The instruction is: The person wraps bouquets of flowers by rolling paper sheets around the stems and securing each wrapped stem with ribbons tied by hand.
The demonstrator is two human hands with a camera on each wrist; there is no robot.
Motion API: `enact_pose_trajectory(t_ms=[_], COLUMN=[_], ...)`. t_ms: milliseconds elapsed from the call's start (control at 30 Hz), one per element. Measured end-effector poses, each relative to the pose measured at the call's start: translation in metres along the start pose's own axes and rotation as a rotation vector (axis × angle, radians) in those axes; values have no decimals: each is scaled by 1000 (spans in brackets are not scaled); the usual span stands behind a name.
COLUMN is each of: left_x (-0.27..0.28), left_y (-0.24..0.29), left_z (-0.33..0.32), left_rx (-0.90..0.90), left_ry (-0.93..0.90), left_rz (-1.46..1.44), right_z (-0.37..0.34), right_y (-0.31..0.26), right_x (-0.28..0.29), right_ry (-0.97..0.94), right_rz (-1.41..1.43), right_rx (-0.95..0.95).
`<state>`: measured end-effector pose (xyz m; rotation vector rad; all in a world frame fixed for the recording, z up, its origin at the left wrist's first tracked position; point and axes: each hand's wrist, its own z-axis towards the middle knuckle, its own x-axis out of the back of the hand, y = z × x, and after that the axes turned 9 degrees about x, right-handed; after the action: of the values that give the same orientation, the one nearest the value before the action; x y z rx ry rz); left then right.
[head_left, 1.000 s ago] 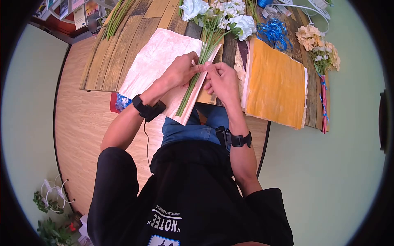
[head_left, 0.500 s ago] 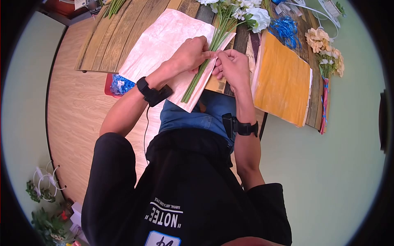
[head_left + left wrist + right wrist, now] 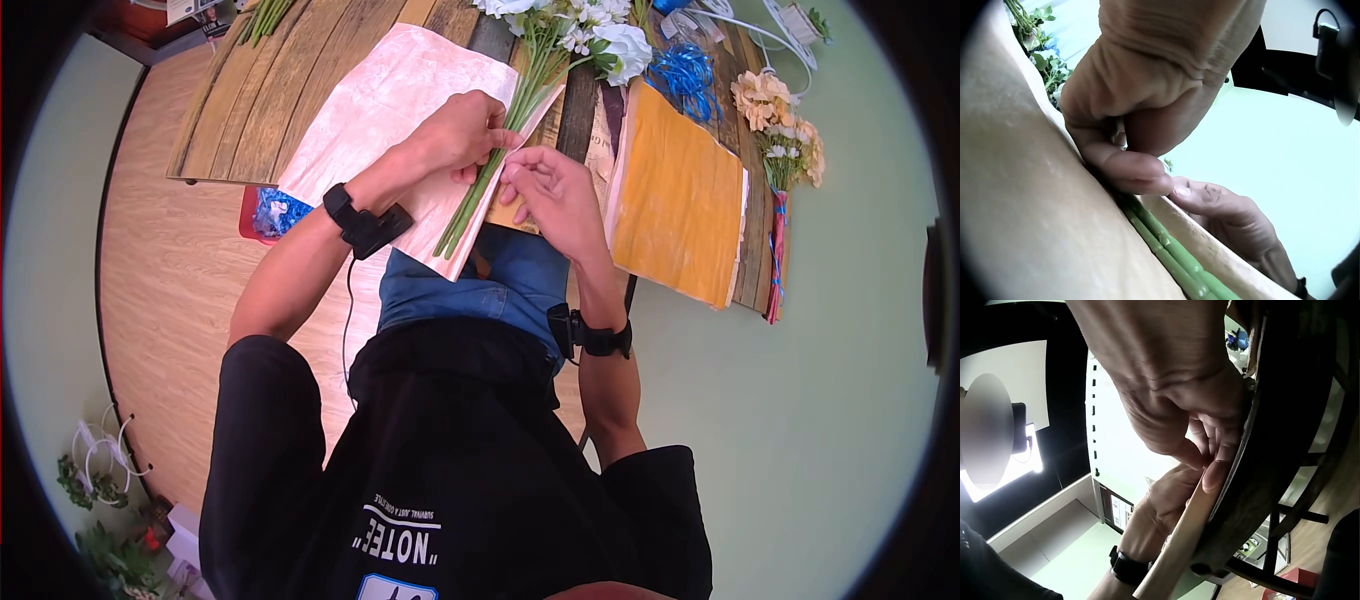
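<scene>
A pink sheet of wrapping paper lies at the table's front edge, its right side folded up beside a bundle of green flower stems. White flowers top the bundle at the far end. My left hand holds the stems against the paper, thumb across them and the other fingers curled. In the left wrist view the stems run out from under those fingers. Close by, my right hand pinches the raised paper edge between thumb and fingers; the right wrist view shows the folded paper there.
A stack of orange paper lies to the right, with a peach flower bouquet beyond it. Blue ribbon sits behind the stack. More green stems lie back left. Below the table's left edge stands a red bin.
My right hand has slid slightly toward me along the paper edge, away from the left thumb. The left hand keeps its hold on the stems. The head view has shifted a little.
</scene>
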<state>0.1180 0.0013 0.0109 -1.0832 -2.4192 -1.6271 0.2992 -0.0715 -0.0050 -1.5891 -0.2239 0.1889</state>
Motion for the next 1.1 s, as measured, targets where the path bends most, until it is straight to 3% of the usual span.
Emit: enact_pose_trajectory(t_ms=[67,133,167,367,433,600,1100], left_x=[2,6,7,12,17,19,13], left_y=[0,1,3,2,1,5,-16], left_z=[1,3,3,2,3,1,21], left_rx=[3,-3,-12,9,-1,-6,-172], left_ry=[-9,-84,-84,-157,-228,-214,-105], left_rz=[-5,-38,-45,-65,-62,-20,105], right_z=[-5,-6,-6,-2,-1,-3,15], right_y=[-2,-7,-11,-12,-13,-17,-38], right_x=[-1,-1,0,-5,-6,-6,-4], right_ry=[-23,-107,-108,-183,-193,-214,-639], right_rz=[-26,-369,-381,-714,-755,-878,-1131], right_rx=[42,258,259,673,698,790,890])
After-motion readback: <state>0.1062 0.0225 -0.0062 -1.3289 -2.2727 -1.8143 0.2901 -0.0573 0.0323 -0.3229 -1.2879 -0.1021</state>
